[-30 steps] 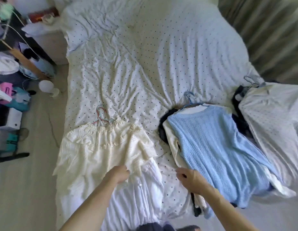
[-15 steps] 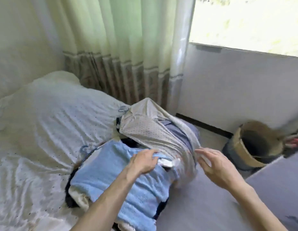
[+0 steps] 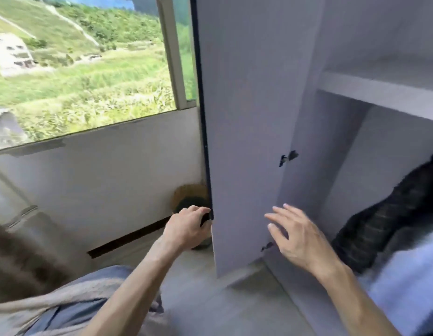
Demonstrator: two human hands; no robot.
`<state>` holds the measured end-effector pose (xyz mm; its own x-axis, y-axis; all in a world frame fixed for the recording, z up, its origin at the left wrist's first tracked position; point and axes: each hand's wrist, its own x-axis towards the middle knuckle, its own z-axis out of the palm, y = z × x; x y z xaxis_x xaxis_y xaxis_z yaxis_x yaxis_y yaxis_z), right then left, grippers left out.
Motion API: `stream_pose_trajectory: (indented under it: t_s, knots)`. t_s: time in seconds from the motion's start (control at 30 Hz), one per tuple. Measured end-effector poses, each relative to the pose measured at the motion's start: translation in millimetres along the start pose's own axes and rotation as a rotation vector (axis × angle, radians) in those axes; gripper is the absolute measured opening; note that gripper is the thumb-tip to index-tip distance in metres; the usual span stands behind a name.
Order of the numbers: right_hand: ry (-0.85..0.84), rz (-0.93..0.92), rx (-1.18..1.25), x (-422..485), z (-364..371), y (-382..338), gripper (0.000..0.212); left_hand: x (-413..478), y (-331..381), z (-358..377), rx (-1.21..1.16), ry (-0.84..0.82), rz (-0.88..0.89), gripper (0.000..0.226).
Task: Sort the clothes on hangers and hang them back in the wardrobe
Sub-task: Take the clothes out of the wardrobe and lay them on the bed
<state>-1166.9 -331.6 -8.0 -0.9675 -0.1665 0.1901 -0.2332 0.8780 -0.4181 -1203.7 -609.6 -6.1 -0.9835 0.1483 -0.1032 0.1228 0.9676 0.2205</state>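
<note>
I face the pale grey wardrobe, whose door (image 3: 244,141) stands open towards me. My left hand (image 3: 186,226) grips the door's outer edge low down, fingers curled round it. My right hand (image 3: 295,234) hovers in front of the door's inner face with fingers spread and holds nothing. Inside the wardrobe on the right hang a dark checked garment (image 3: 389,219) and a white one (image 3: 409,289) below it. A beige and blue pile of clothes (image 3: 65,309) lies at the lower left, under my left arm.
A woven basket (image 3: 186,195) stands on the floor behind the door, against the wall below the window (image 3: 84,64). A wardrobe shelf (image 3: 380,93) runs across the upper right. Bare grey floor (image 3: 225,309) lies between the clothes pile and the wardrobe.
The view swung from the bed to the wardrobe. My hands left the clothes on the bed; the left one now grips the door's edge and the right is raised beside the door.
</note>
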Motion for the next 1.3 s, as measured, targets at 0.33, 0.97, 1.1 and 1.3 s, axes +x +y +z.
stream_pose_trajectory:
  t_s: [0.33,0.97,1.1,1.3]
  knots:
    - [0.245,0.483,-0.132,-30,-62,90,0.038,154,140,-35,0.036,0.074,0.611,0.046]
    - [0.203,0.96,-0.06,24,-128,241,0.069,333,393,-88,-0.007,0.411,0.953,0.063]
    - [0.234,1.006,-0.03,61,-134,296,0.085,339,409,-61,-0.189,0.453,0.898,0.063]
    - [0.217,1.062,0.007,91,-123,341,0.05,344,424,-47,-0.24,0.528,0.843,0.067]
